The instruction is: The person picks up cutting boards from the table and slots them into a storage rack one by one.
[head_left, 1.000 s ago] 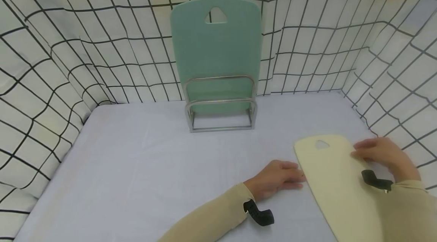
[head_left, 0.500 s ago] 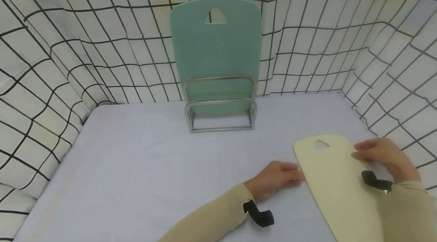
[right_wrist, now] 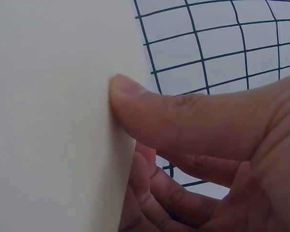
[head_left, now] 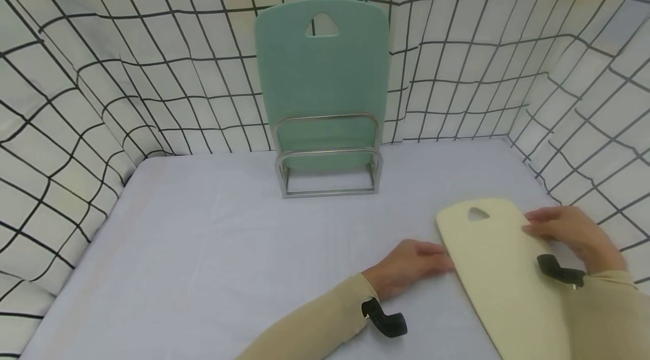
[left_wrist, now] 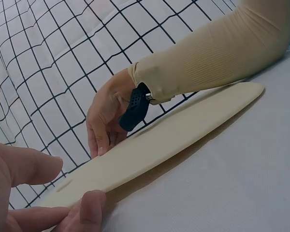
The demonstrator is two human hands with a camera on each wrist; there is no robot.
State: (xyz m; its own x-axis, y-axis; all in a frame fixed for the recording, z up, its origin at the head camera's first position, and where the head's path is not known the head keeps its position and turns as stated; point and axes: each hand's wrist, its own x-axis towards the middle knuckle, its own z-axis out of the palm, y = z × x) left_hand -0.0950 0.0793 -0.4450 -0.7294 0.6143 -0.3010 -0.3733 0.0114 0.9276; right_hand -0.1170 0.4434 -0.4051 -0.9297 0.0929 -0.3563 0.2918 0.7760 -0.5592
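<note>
A cream cutting board (head_left: 500, 270) lies at the right of the table, one long edge tilted slightly up with shadow beneath it in the left wrist view. My right hand (head_left: 576, 233) pinches its right edge. In the right wrist view the thumb (right_wrist: 150, 113) presses on the face while the other fingers curl behind. At the opposite edge is my left hand (head_left: 411, 264), its fingertips (left_wrist: 92, 200) right at the rim and its thumb held apart over the board. A green cutting board (head_left: 322, 72) stands upright in a metal rack (head_left: 330, 151) at the back.
White cloth with dark grid lines (head_left: 457, 66) walls the back and both sides. The table (head_left: 203, 247) has a pale cover. Black camera mounts (head_left: 385, 319) sit on both wrists over beige sleeves (head_left: 315, 320).
The cream board's far left edge has risen slightly, and my left fingers have slipped closer in at that edge. My right hand keeps its hold. The green board and rack stay put.
</note>
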